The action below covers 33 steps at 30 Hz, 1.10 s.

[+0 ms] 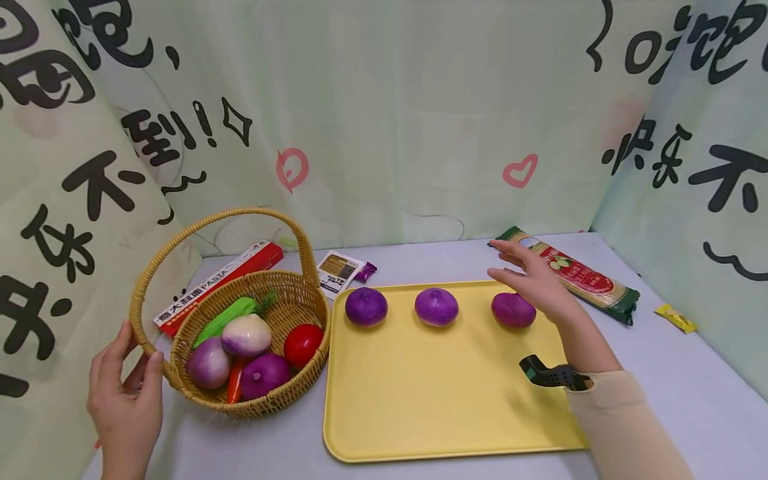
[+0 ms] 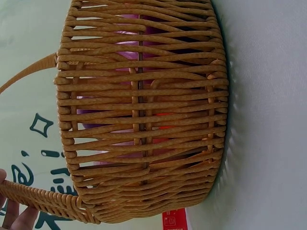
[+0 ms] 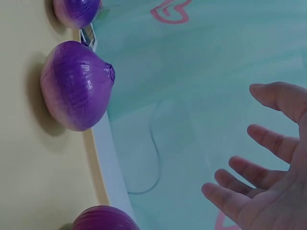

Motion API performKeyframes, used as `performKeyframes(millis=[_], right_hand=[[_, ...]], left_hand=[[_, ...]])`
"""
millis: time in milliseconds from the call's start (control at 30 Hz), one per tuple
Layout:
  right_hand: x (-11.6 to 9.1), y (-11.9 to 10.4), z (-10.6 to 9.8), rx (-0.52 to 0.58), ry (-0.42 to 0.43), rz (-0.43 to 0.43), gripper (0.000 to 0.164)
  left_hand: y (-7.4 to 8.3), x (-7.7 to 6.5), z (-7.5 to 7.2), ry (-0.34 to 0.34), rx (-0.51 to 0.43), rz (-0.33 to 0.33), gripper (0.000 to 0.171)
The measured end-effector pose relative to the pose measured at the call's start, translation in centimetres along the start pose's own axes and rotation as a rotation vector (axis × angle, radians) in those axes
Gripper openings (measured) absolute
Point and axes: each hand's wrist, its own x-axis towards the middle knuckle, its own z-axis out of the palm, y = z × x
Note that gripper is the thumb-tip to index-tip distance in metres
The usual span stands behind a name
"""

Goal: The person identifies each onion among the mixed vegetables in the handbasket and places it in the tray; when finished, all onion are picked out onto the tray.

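My left hand (image 1: 129, 400) holds the handle of a wicker basket (image 1: 264, 407) near its lower left end; in the left wrist view, fingers (image 2: 21, 220) wrap the handle beside the woven wall. Inside the basket lie a pale onion (image 1: 247, 335), purple onions (image 1: 265, 376), a tomato (image 1: 303, 345), an orange-red carrot-like piece (image 1: 235, 380) and a long green vegetable (image 1: 225, 319). Along the yellow tray's (image 1: 444, 400) far side sit a left onion (image 1: 366, 307), a middle onion (image 1: 436, 307) and a right onion (image 1: 513, 311). My right hand (image 1: 534, 277), fingers spread, hovers above the right onion, holding nothing.
A red pasta box (image 1: 258, 257) lies behind the basket. Between basket and tray are a printed card (image 1: 339, 270) and a small purple packet (image 1: 365, 272). A green-and-red noodle pack (image 1: 582, 280) and a yellow sachet (image 1: 675, 319) lie right of the tray. Curtains (image 1: 390, 133) enclose the table.
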Motion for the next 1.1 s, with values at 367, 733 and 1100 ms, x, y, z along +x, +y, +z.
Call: performKeyframes(millis=[367, 733, 1100], right_hand=[[0.9, -1.8, 1.3, 0.041, -0.018, -0.04, 0.062], [2.3, -3.9, 3.6, 0.118, -0.06, -0.114, 0.059], [3.7, -7.2, 6.3, 0.183, -0.117, -0.174, 0.055]], left_hand=[[-0.1, 0.0, 0.1, -0.006, 0.001, -0.007, 0.063], [-0.3, 0.1, 0.0, -0.004, -0.012, 0.012, 0.063], [-0.5, 0.1, 0.1, -0.003, -0.024, 0.028, 0.066]])
